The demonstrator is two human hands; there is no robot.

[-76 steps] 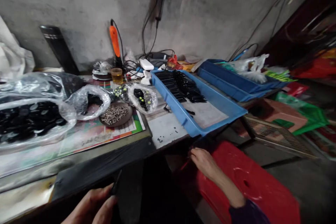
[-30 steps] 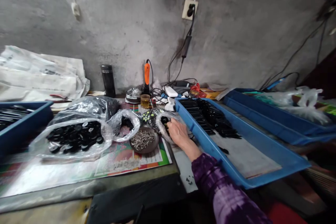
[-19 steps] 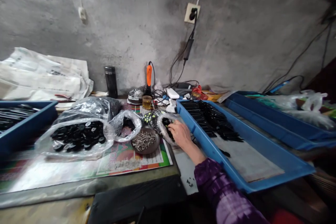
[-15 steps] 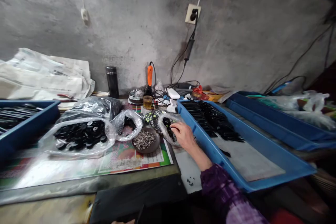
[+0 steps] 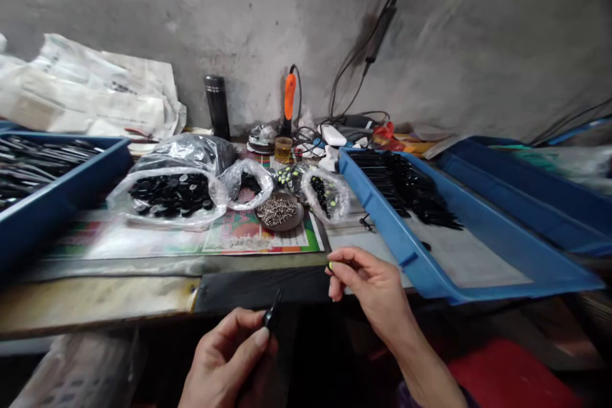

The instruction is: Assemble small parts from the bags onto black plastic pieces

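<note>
My left hand (image 5: 232, 357), low in front of the bench, pinches a slim black part (image 5: 271, 313) with a thin pointed tip and a rounder body; its lower end is hidden by the fingers. To the right and a little higher, my right hand (image 5: 366, 280) is closed on a small black and yellow-green piece (image 5: 330, 265) at its fingertips. The two hands are apart. Beyond them a clear bag (image 5: 329, 194) lies open with small black and yellow-green pieces in it. Beside it is a round dish (image 5: 278, 225) of small metal screws.
Larger black round parts fill an open plastic bag (image 5: 167, 194). Blue trays flank the bench: one left (image 5: 62, 204) with dark rods, one right (image 5: 406, 259) with black slender parts. At the back stand a black flask (image 5: 217, 107) and an orange-handled tool (image 5: 289, 95).
My right hand has come back from the clear bag toward me with a small piece. My left hand with the black part has risen into view. The camera has tilted down.
</note>
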